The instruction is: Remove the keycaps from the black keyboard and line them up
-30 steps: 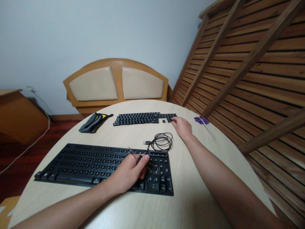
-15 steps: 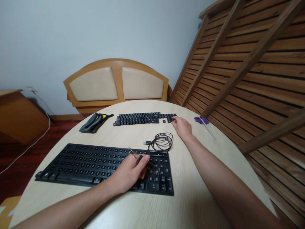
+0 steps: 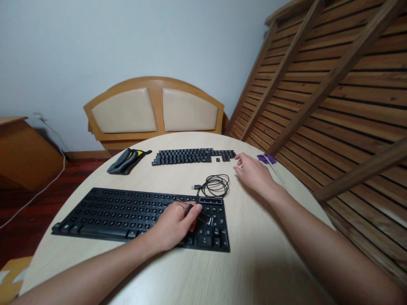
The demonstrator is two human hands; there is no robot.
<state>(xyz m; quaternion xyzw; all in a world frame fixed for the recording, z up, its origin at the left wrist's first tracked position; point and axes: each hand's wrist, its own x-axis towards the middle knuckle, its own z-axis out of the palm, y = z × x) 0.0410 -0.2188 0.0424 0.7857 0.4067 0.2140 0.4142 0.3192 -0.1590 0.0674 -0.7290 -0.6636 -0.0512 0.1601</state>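
Note:
My left hand [image 3: 174, 224] is closed around a wire keycap puller [image 3: 206, 219] with a dark handle, over the right part of a black keyboard [image 3: 104, 212]. Most of that keyboard shows bare switches; some caps stay along the bottom row and at the lower right. Beyond it, removed black keycaps [image 3: 182, 156] lie in rows at the far side of the table. Just right of these rows is my right hand [image 3: 252, 171], its thumb and fingers apart with nothing between them.
A coiled USB cable [image 3: 216, 185] lies behind the keyboard. Gloves in grey, black and yellow [image 3: 125, 162] rest at the far left. Over a purple cloth [image 3: 263, 158] at the right lies a thin stick-like tool [image 3: 276, 170]. The round table [image 3: 248, 237] stands beside a slatted wooden frame [image 3: 333, 84].
My right hand has moved right, off the keycaps, and its fingers have parted. My left hand still holds the keycap puller in nearly the same place.

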